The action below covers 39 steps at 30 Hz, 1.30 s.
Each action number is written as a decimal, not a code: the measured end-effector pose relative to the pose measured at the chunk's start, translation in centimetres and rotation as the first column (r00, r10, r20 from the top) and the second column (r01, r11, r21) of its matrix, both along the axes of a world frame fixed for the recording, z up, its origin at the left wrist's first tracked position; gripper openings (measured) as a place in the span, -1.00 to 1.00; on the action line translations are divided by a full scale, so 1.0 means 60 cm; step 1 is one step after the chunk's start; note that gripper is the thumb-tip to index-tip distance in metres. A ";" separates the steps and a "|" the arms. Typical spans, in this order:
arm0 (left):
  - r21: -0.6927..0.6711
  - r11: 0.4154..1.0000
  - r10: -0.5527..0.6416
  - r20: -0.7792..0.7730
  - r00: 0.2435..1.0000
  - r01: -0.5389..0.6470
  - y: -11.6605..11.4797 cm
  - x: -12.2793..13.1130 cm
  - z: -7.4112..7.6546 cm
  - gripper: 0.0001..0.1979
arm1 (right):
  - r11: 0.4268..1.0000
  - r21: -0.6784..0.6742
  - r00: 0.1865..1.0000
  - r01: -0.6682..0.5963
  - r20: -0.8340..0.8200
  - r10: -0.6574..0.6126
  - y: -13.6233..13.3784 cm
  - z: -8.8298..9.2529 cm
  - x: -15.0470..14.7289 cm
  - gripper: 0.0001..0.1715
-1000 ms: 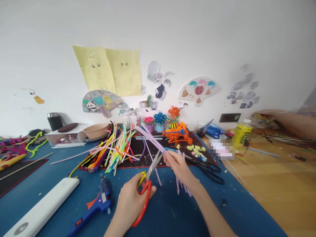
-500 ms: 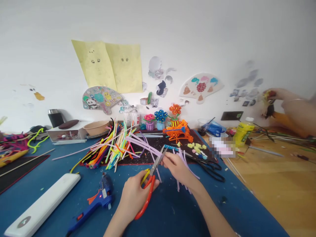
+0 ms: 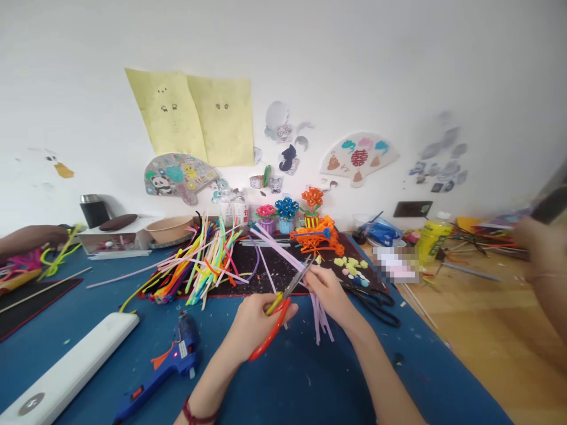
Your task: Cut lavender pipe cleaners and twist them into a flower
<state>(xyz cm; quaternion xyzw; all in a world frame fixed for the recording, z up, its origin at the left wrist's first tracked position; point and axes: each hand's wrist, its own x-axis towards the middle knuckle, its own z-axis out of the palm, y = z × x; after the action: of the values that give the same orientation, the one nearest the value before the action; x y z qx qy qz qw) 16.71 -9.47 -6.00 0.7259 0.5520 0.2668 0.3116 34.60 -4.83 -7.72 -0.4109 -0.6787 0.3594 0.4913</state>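
My left hand [image 3: 253, 326] is closed around the red and yellow handles of a pair of scissors [image 3: 283, 301], whose blades point up and right. My right hand [image 3: 330, 290] pinches a bundle of lilac pipe cleaners [image 3: 283, 254]. The bundle's long ends reach up and left over the black mat [image 3: 266, 268], and its short ends hang below my fingers. The scissor blades meet the bundle just left of my right fingers.
A heap of coloured pipe cleaners [image 3: 199, 262] lies left of the mat. A blue glue gun [image 3: 166, 363] and a white bar [image 3: 62, 372] lie at front left, black scissors [image 3: 376, 301] at right. Other people's hands [image 3: 538, 245] work at both edges.
Both hands and the scissors shifted slightly right and up. The lilac bundle swung to point more steeply up and left. A person's arm has appeared at the left edge.
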 end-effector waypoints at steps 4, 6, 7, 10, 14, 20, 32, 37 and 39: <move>-0.036 0.998 -0.050 0.076 0.996 0.053 0.018 0.011 0.000 -0.53 | 0.998 -0.031 0.998 0.049 -0.028 -0.050 0.005 0.000 0.009 -0.60; -0.061 0.995 -0.072 0.109 0.991 0.079 0.022 0.009 -0.004 -0.53 | 0.998 -0.013 0.998 0.061 0.001 -0.061 0.007 -0.002 0.009 -0.61; -0.073 0.993 -0.080 0.118 0.990 0.089 0.024 0.007 -0.007 -0.53 | 0.998 0.001 0.998 0.061 0.023 -0.061 0.007 -0.004 0.008 -0.61; -0.086 0.991 -0.094 0.131 0.987 0.106 0.026 -0.004 -0.018 -0.51 | 0.999 0.003 0.996 0.034 0.085 -0.034 0.008 -0.010 0.006 -0.63; -0.094 0.988 -0.108 0.134 0.985 0.121 0.030 -0.011 -0.031 -0.51 | 1.000 -0.022 0.995 0.009 0.099 -0.007 0.013 -0.016 0.006 -0.64; -0.113 0.985 -0.116 0.151 0.982 0.133 0.036 -0.009 -0.039 -0.51 | 0.999 -0.034 0.994 0.027 0.103 -0.023 0.016 -0.020 0.007 -0.64; -0.185 0.963 -0.176 0.120 0.977 0.196 0.043 0.005 -0.035 -0.50 | 0.989 -0.115 0.978 0.090 0.196 -0.066 0.003 -0.016 0.041 -0.69; -0.177 0.957 -0.212 0.104 0.972 0.228 0.036 0.019 -0.031 -0.49 | 0.961 -0.180 0.950 0.210 0.269 -0.158 -0.028 -0.026 0.060 -0.70; -0.189 0.958 -0.202 0.081 0.976 0.214 0.033 0.020 -0.029 -0.49 | 0.959 -0.214 0.967 0.188 0.209 -0.143 -0.033 -0.032 0.060 -0.69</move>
<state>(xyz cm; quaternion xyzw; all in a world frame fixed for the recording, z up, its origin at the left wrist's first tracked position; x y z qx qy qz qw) 17.93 -7.46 -7.75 0.7373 0.4864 0.1987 0.4247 38.22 -6.83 -9.61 -0.5537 -0.6392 0.3526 0.4007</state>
